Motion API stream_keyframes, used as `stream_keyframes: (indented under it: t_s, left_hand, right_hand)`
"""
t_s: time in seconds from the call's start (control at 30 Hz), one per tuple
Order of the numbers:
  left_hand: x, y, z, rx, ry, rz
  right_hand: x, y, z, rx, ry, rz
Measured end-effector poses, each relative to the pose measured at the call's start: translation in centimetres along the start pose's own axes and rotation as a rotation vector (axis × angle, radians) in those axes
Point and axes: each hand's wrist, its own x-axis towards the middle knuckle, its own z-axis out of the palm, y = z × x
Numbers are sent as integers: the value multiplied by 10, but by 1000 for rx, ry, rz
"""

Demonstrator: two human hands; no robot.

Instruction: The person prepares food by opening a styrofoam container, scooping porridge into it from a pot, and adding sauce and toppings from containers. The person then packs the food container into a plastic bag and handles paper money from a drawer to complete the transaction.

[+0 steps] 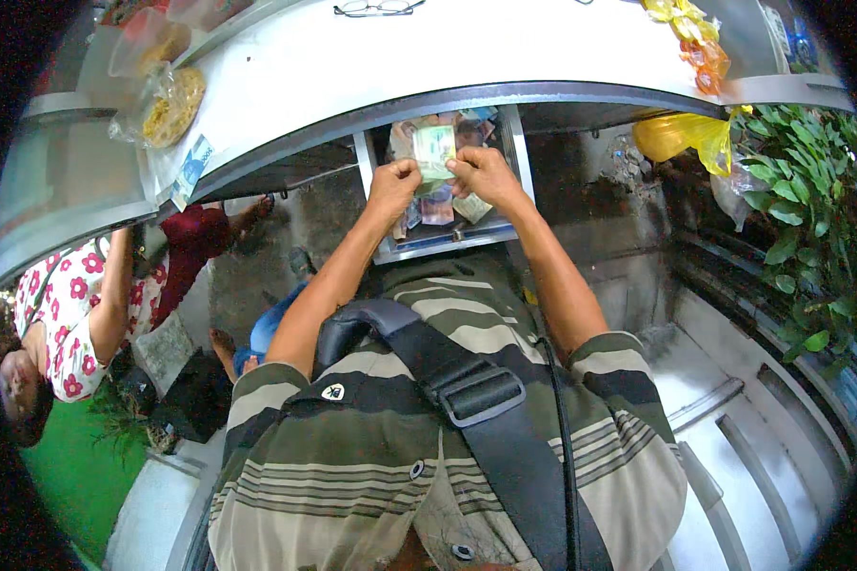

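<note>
Over an open drawer (522,152), I hold a greenish banknote (434,145), possibly a small stack of them. My left hand (396,185) is closed in a pinch at its lower left edge. At the lower right edge, the thumb and fingers of my right hand (487,177) grip the same paper. Beneath it, loose banknotes (437,207) in purple, blue, brown and green lie scattered inside the drawer. The drawer is pulled out from under the white counter, close to my waist.
On the white counter (428,62) lie eyeglasses (379,8), a bag of yellowish food (173,107) and a blue banknote (193,171) at the left edge. Yellow plastic bags (686,138) hang beside leafy plants (800,200). At left is a person in a flowered top (65,295).
</note>
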Motion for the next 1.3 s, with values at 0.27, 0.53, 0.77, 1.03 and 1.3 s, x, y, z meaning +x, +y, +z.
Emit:
stream_keyframes:
  t_s: [0.27, 0.53, 0.77, 1.03, 1.3]
  left_hand:
    - [-9, -5, 2, -47, 185, 14]
    - [-26, -9, -7, -68, 178, 95]
    - [-64, 3, -46, -121, 325, 160]
    - [-155, 43, -95, -494, 916, 349]
    - [-203, -172, -15, -297, 1032, -148]
  right_hand:
    - [8, 7, 12, -585, -61, -63]
    - [-6, 60, -21, -1289, 24, -52]
    - [-33, -79, -4, -388, -207, 21]
    - [28, -152, 185, -89, -435, -163]
    - [50, -184, 331, 0, -705, -468]
